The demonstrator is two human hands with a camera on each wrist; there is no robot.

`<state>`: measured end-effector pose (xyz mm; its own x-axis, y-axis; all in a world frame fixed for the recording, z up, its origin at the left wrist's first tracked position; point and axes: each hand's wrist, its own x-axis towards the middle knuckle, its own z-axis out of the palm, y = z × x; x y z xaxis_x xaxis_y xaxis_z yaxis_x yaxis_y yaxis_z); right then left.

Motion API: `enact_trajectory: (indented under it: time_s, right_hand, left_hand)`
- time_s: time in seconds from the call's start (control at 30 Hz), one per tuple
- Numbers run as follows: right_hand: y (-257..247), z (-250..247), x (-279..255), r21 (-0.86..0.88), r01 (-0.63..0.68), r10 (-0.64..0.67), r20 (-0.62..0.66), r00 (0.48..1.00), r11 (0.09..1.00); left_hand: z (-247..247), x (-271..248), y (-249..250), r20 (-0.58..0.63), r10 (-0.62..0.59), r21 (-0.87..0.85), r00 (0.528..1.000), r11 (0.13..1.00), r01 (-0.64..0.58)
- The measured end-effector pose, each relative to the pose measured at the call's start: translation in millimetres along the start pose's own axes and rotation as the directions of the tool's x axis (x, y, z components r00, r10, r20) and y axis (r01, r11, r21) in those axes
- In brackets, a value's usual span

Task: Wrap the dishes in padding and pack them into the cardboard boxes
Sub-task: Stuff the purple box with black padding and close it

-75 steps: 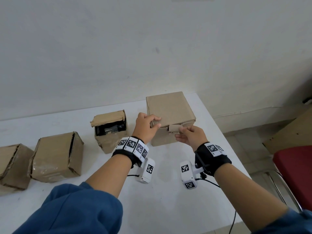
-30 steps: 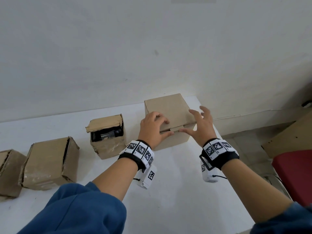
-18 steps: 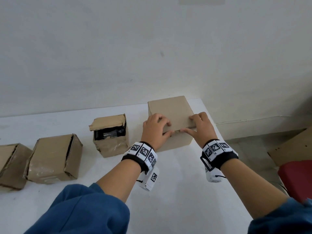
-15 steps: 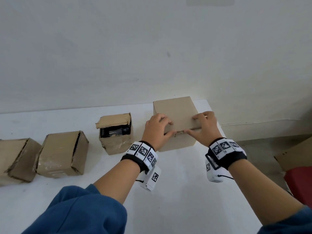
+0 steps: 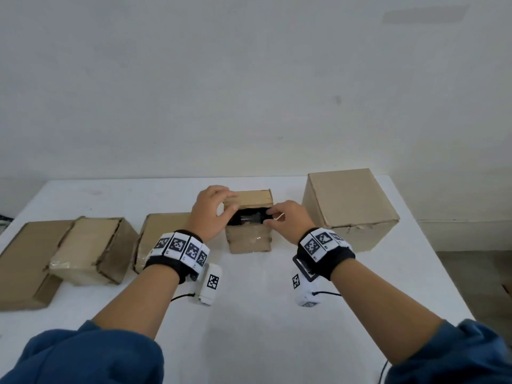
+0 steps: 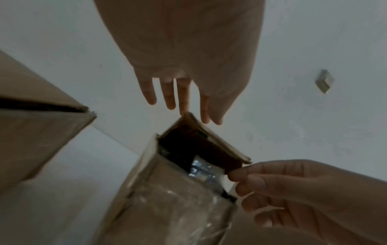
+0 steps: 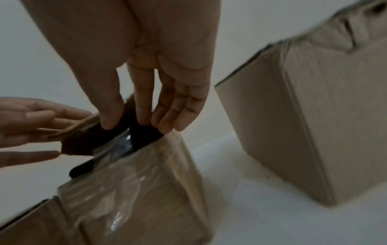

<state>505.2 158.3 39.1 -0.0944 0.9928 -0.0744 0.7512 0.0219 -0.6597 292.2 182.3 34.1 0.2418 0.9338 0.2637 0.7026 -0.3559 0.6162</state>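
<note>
A small cardboard box (image 5: 249, 241) stands mid-table with its top flap (image 5: 253, 198) partly raised. Inside the dark opening lies something wrapped in shiny clear padding (image 5: 246, 217), also visible in the left wrist view as wrapped contents (image 6: 201, 167). My left hand (image 5: 225, 202) holds the flap, fingers on top and thumb under its front edge. My right hand (image 5: 273, 217) pinches the flap's right corner at the opening; the right wrist view shows its thumb and fingers (image 7: 144, 119) at the dark gap. What the wrapped item is stays hidden.
A larger closed cardboard box (image 5: 352, 206) stands just right of the small one. Three more boxes line up at the left: one box (image 5: 163, 225) behind my left wrist, a taped box (image 5: 91, 248) and an end box (image 5: 22, 261). The white table (image 5: 263, 314) ends at a wall.
Both hands left the large closed box and moved left to the small box with the raised flap. The view swung left, so the large box now sits at the right.
</note>
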Motion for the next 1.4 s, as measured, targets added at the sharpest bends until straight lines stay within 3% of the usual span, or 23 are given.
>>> enact_trajectory:
  time_s: [0.1, 0.23, 0.47, 0.57, 0.73, 0.87, 1.1, 1.4]
  right_hand:
    - [-8.0, 24.7, 0.7, 0.14, -0.107, 0.118, -0.072, 0.99, 0.984]
    - [-12.7, 44.3, 0.2, 0.261, -0.135, 0.193, -0.21, 0.959, 0.956]
    - [-6.0, 64.4, -11.3, 0.236, -0.078, 0.158, -0.341, 0.927, 0.969]
    - [-3.2, 68.0, -14.0, 0.188, -0.006, 0.085, -0.418, 0.905, 0.982]
    - [0.8, 65.6, -10.8, 0.176, 0.019, 0.048, -0.367, 0.929, 0.984]
    - [3.4, 63.7, -9.4, 0.171, 0.05, 0.018, -0.375, 0.927, 0.984]
    - [4.9, 57.2, -1.7, 0.072, 0.102, -0.074, -0.312, 0.947, 0.992]
    - [4.2, 50.2, 8.5, 0.077, 0.105, -0.079, -0.288, 0.954, 0.991]
  left_hand:
    - [-1.9, -1.8, -18.4, 0.094, 0.068, -0.032, 0.993, 0.997, -0.066]
    - [7.4, 4.0, -24.5, 0.019, 0.078, -0.129, 0.997, 0.989, -0.074]
    - [25.8, -3.3, -31.2, -0.023, 0.039, -0.18, 0.999, 0.983, -0.042]
    - [26.1, -1.8, -30.5, -0.032, 0.037, -0.191, 0.999, 0.981, -0.042]
    - [21.5, 6.2, -28.3, 0.013, 0.032, -0.201, 0.999, 0.979, -0.029]
    - [24.3, -2.7, -32.6, 0.056, 0.122, -0.122, 0.991, 0.986, -0.114]
    - [34.2, -7.1, -35.2, 0.026, 0.147, -0.105, 0.989, 0.984, -0.144]
    - [36.7, -13.3, -36.1, 0.032, 0.163, -0.083, 0.986, 0.984, -0.16]
